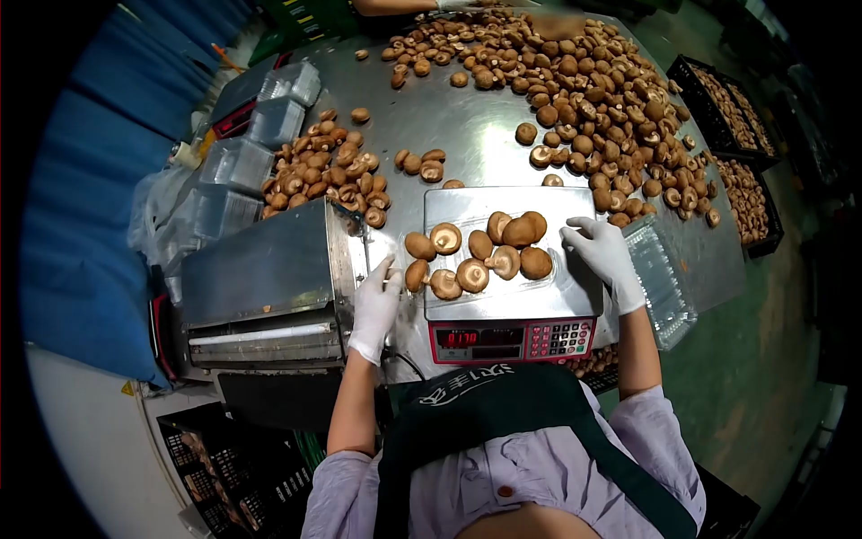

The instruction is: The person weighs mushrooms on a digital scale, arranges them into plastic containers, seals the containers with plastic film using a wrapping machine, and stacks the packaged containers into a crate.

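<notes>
Several brown shiitake mushrooms (505, 262) lie on the steel plate of a digital scale (575, 301), some cap up and some with gills showing. Whether a clear tray lies beneath them I cannot tell. Red digits glow on the display (462, 339). My left hand (376, 310), in a white glove, is left of the scale beside the steel wrapping machine (260, 269), fingers stretched and slightly apart, holding nothing. At the plate's right edge, my gloved right hand (607, 260) has its thumb and fingers spread, with nothing in it. A clear plastic tray (663, 292) lies just right of it.
A large mushroom heap (584, 99) covers the table's far right, and a smaller pile (323, 169) sits at left. Stacked clear trays (235, 164) line the left edge. Black crates of mushrooms (747, 193) stand at right. Another person's arm (395, 5) shows at the far edge.
</notes>
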Demonstrator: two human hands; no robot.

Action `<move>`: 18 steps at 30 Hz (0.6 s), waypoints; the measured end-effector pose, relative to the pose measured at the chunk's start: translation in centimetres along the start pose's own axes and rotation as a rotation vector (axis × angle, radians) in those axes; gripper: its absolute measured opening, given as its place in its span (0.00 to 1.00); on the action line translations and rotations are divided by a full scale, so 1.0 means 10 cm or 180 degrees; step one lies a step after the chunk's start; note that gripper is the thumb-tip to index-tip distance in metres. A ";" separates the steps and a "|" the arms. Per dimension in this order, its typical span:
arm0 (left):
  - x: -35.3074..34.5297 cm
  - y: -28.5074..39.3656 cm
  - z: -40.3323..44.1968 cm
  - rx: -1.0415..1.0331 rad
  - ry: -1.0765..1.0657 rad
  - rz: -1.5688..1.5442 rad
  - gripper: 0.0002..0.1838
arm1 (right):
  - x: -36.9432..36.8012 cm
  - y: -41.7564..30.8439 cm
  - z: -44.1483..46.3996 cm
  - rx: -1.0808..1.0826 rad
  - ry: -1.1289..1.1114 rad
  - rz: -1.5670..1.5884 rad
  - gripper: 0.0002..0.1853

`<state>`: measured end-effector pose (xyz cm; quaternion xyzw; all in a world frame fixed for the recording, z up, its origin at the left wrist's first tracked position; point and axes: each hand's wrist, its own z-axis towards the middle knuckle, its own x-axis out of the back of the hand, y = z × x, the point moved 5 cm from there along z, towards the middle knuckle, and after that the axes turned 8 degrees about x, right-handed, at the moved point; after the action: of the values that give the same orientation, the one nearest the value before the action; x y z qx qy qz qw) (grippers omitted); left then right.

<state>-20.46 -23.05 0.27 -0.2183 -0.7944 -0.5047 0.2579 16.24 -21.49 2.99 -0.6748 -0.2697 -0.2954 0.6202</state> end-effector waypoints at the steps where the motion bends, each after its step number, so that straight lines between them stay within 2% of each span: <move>1: -0.01 0.06 -0.03 -0.0535 0.0156 0.0298 0.22 | -0.07 -0.04 0.02 -0.0059 -0.0308 -0.0217 0.17; 3: -0.12 -0.05 0.07 0.0303 -0.0562 -0.0755 0.19 | -0.23 0.00 0.04 -0.0030 -0.0479 0.0073 0.15; 5: -0.12 -0.08 0.14 0.0249 -0.0537 -0.0713 0.19 | -0.39 0.12 0.08 -0.0154 -0.0416 0.0161 0.19; 7: -0.10 -0.13 0.21 0.0209 -0.0516 -0.0690 0.19 | -0.39 0.03 0.03 -0.0065 -0.0287 0.0219 0.17; 9: -0.02 -0.16 0.28 -0.0118 -0.0345 -0.0248 0.18 | -0.34 -0.10 -0.06 -0.0145 -0.0123 0.0218 0.16; 11: 0.24 0.06 0.13 -0.0154 -0.0225 -0.0205 0.18 | -0.32 -0.21 -0.10 -0.0095 -0.0066 0.0298 0.14; 13: 0.50 0.11 0.08 -0.0472 0.0033 -0.0055 0.18 | -0.32 -0.42 -0.14 0.0018 -0.0015 0.0729 0.14; 15: 0.78 0.07 0.10 -0.0482 0.0038 0.0011 0.17 | -0.36 -0.73 -0.18 0.0112 0.0005 0.1083 0.13; 18: 1.28 -0.07 0.10 -0.0797 0.0399 0.0150 0.16 | -0.54 -1.36 -0.25 0.0168 0.0042 0.0878 0.12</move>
<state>-30.91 -21.27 7.50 -0.2355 -0.7022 -0.6063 0.2895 2.50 -22.78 8.40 -0.6870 -0.1779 -0.2045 0.6742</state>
